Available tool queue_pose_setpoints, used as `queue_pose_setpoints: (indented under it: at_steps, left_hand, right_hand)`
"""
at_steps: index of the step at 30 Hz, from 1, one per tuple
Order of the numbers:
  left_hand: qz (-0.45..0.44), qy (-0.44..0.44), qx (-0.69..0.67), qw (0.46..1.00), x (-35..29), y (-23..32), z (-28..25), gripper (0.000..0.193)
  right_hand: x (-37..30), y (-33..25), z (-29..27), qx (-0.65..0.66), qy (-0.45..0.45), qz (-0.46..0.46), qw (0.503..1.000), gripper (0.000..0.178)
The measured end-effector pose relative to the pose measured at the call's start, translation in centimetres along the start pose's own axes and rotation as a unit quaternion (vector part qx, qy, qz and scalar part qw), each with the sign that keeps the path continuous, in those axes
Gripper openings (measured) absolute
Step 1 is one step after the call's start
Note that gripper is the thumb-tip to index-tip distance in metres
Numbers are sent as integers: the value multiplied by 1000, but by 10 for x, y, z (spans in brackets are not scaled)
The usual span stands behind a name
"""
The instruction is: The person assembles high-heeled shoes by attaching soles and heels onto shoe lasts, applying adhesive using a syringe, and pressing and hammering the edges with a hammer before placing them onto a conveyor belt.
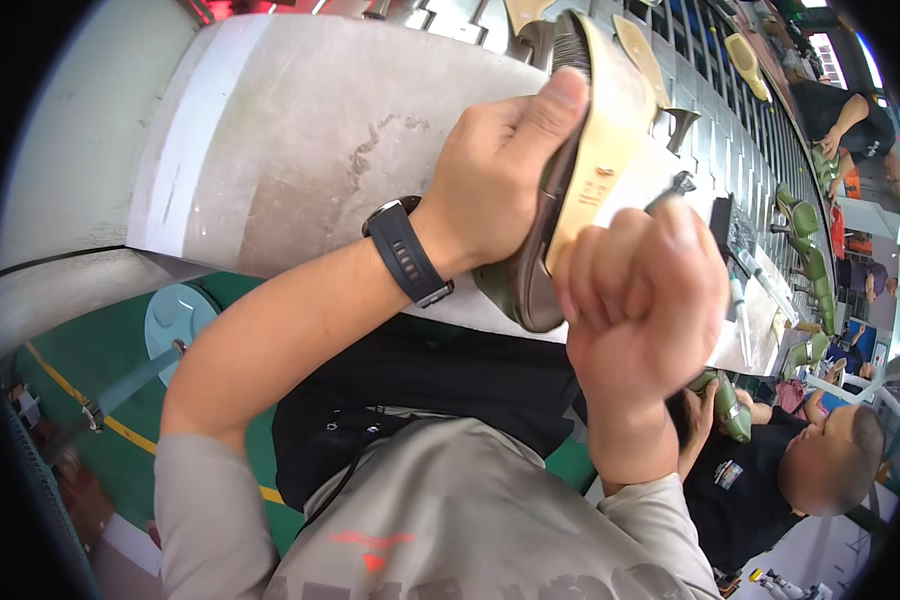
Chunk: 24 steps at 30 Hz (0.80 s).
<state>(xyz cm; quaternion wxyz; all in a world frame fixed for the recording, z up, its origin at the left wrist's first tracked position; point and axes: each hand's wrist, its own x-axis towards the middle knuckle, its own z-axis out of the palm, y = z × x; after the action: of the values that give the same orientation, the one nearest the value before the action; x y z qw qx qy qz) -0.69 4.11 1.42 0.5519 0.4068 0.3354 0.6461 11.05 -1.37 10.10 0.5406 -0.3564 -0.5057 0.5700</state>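
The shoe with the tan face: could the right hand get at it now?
Probably yes: the curled right hand is close by the shoe, with nothing visible between them. The left hand grips the shoe's other side, leaving its tan face mostly uncovered.

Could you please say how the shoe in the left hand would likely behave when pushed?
The shoe is probably fairly stiff, since it shows no sag in the left hand. Its pale face looks smooth, so might slide; its long, narrow outline suggests it could tip sideways.
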Motion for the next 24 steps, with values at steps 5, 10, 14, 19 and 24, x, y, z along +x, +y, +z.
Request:
queue_pose_setpoints:
  at_steps: [5, 10, 14, 19, 24]
  left_hand:
    - [-37, -40, -60, 997, -9, 15, -8, 65]
    - [-146, -19, -118, 982, -66, 33, -5, 67]
    - [-199, -59, -40, 977, -133, 45, 3, 68]
    - [-226, -86, 70, 968, -195, 30, 6, 75]
    - [-234, -167, 70, 955, -209, 23, 2, 78]
  right_hand:
    - [-6, 9, -11, 136, -86, 24, 987, 28]
    - [-64, -3, -45, -97, 68, 53, 991, 30]
    - [-117, -2, -73, 21, -189, 361, 913, 44]
    - [-150, 27, -92, 63, -265, 506, 819, 57]
    - [-154, 34, -93, 101, -246, 474, 839, 65]
